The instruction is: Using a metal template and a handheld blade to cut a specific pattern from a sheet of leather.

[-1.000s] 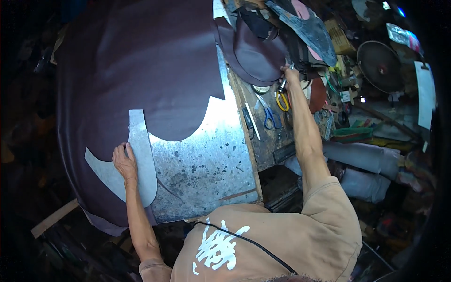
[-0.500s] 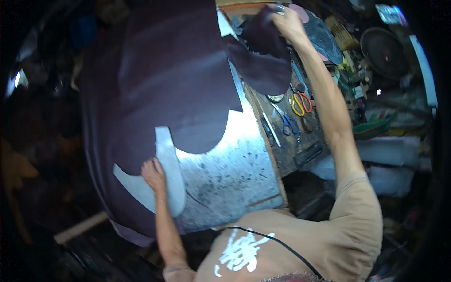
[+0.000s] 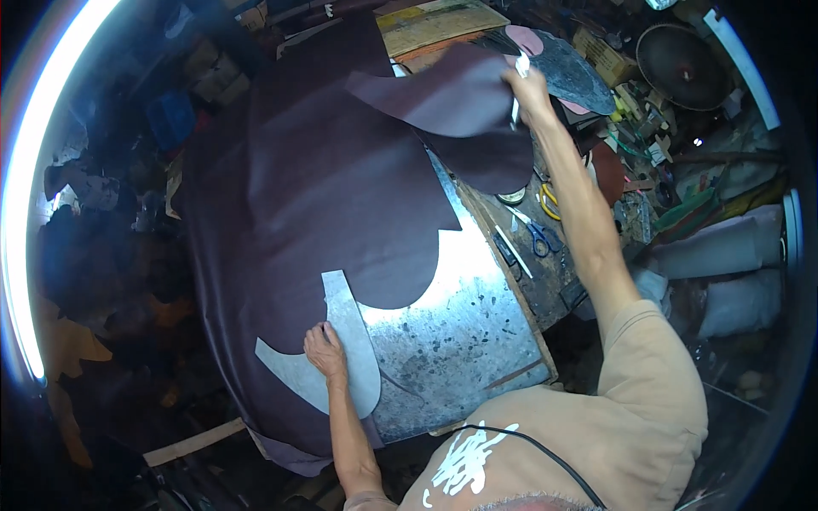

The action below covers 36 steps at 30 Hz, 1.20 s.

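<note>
The left hand [image 3: 325, 349] lies palm down just left of the metal sheet [image 3: 460, 358], fingers close together and slightly bent, pressing on the pale grey template [image 3: 358, 366] rather than pinching it. The template rests on the large dark leather [image 3: 315, 196], its rounded end beside the sheet's left edge. This hand keeps the same place on the template as in both earlier frames, its forearm rising from below.

Right of the sheet, on the wooden bench, lie blue-handled scissors [image 3: 539, 241] and, a little farther, a yellow handle [image 3: 550, 203].

Beyond the sheet's far corner, the right hand [image 3: 526, 89] is closed on the right end of a cut leather piece [image 3: 452, 94]. A second ago the hand was lower, at the edge of leather lying over the bench; half a second ago it was lifting leather in a bunch. Now the piece stretches out leftward, its narrow tip over the large leather. The right arm reaches forward past the sheet's right side, almost straight. A whitish object [image 3: 522, 65] shows at this hand, too blurred to identify. Farther right stands a dark round disc [image 3: 684, 66].
</note>
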Each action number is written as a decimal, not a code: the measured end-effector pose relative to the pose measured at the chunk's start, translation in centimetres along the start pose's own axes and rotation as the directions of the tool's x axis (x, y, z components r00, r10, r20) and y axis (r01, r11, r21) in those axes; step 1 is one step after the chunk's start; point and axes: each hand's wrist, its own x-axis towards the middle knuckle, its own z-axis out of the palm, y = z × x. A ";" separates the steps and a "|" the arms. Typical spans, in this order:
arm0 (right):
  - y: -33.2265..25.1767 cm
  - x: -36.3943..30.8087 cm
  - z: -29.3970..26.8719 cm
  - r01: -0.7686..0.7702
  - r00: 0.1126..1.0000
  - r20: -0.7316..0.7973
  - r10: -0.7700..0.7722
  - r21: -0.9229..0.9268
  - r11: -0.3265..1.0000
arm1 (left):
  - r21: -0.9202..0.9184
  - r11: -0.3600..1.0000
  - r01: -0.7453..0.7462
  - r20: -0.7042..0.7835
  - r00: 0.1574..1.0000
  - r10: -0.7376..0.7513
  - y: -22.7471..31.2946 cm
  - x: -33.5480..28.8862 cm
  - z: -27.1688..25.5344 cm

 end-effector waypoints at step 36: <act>11.8 -10.0 -10.1 0.029 0.967 -0.071 -0.246 -0.924 0.382 | 0.051 0.999 -0.009 0.041 0.999 0.007 0.5 0.6 0.6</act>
